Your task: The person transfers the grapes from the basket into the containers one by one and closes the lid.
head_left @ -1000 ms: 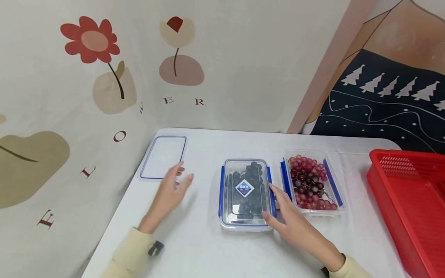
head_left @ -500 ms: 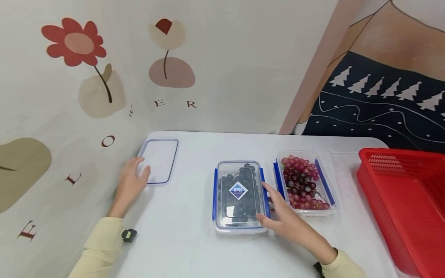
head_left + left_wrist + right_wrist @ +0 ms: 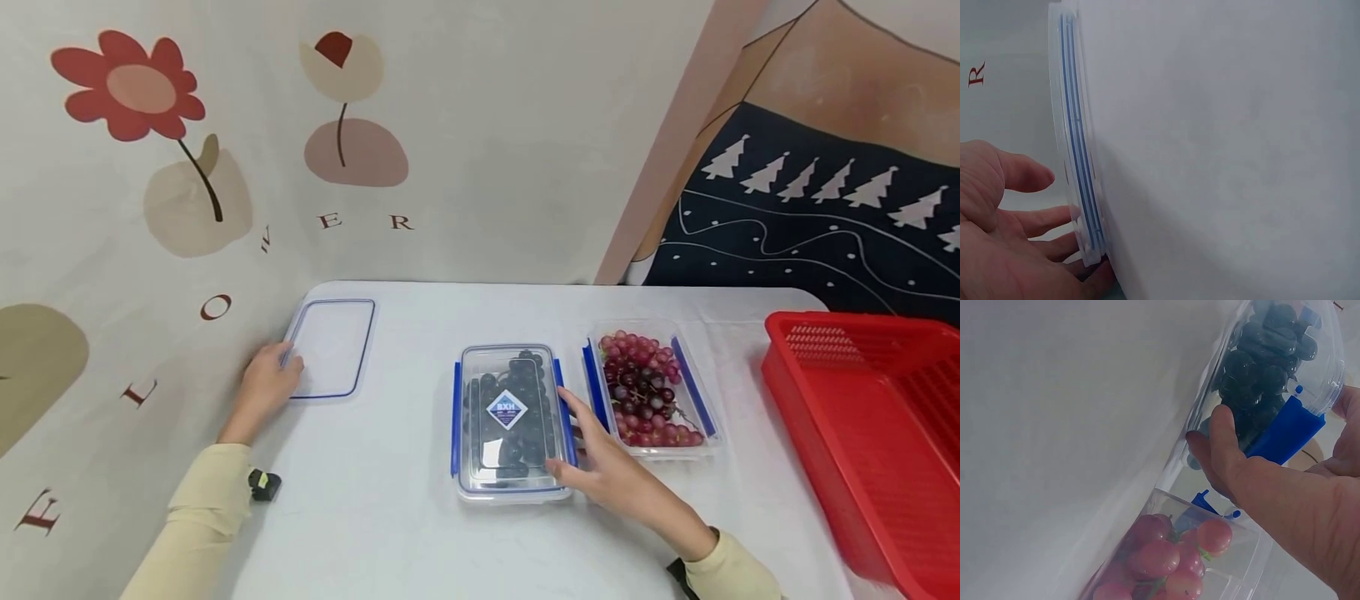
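Observation:
My left hand [image 3: 267, 385] is at the left edge of a flat clear lid [image 3: 330, 350] with a blue seal. In the left wrist view its fingers reach the lid's edge, while the thumb [image 3: 1029, 174] stays apart from the rim. My right hand [image 3: 611, 462] holds the right side of a lidded plastic container [image 3: 517, 492] of dark grapes, thumb over the lid's near corner and fingers along the side wall, beside its blue clasp [image 3: 1288, 432]. Right of it stands a lidless container [image 3: 693, 446] of red and purple grapes [image 3: 637, 392], its blue side clasps raised.
A red plastic basket [image 3: 832, 467] stands at the right edge of the white table [image 3: 360, 533]. The lid lies near the table's far left corner, close to a wall covering [image 3: 465, 150] printed with flowers and letters.
My left hand has moved left, across the lid to its left edge. The right hand keeps its place on the dark-grape container. The head view has swung slightly.

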The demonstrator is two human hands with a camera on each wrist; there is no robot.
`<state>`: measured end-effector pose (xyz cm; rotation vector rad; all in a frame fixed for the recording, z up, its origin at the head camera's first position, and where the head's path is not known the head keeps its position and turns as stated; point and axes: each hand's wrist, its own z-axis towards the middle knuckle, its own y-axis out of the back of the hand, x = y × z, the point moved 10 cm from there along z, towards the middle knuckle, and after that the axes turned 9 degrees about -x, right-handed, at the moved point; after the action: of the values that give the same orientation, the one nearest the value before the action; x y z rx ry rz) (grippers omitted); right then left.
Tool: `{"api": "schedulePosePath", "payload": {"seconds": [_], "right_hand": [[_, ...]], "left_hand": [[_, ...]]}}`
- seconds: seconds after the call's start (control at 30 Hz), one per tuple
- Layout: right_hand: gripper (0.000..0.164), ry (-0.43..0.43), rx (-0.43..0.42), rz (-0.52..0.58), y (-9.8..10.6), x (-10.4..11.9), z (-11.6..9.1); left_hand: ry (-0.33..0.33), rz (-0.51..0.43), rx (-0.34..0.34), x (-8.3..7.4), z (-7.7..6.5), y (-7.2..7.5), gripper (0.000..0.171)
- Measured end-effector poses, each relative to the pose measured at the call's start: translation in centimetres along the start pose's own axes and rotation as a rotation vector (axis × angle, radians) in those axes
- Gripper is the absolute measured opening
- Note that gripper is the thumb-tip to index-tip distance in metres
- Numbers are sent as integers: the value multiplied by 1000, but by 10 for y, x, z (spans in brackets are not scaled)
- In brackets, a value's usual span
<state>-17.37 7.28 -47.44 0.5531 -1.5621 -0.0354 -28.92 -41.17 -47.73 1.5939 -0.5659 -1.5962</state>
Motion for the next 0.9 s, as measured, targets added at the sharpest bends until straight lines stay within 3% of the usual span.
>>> {"api": "schedulePosePath", "payload": {"seconds": [0.2, 0.57, 0.7, 0.8, 0.9], "right_hand": [[103, 6, -4, 9, -2, 0, 1], [104, -3, -12, 6, -1, 1, -1], [103, -14, -15, -1, 0, 0, -1], [103, -17, -17, 1, -1, 0, -1], [103, -19, -17, 5, -1, 0, 0]], "left_hand": [[44, -17, -16, 11, 4, 6, 47], [133, -7, -177, 19, 2, 23, 38], [111, 4, -227, 20, 3, 26, 34], [83, 5, -218, 20, 4, 25, 36], [69, 8, -157, 22, 4, 21, 43]]}}
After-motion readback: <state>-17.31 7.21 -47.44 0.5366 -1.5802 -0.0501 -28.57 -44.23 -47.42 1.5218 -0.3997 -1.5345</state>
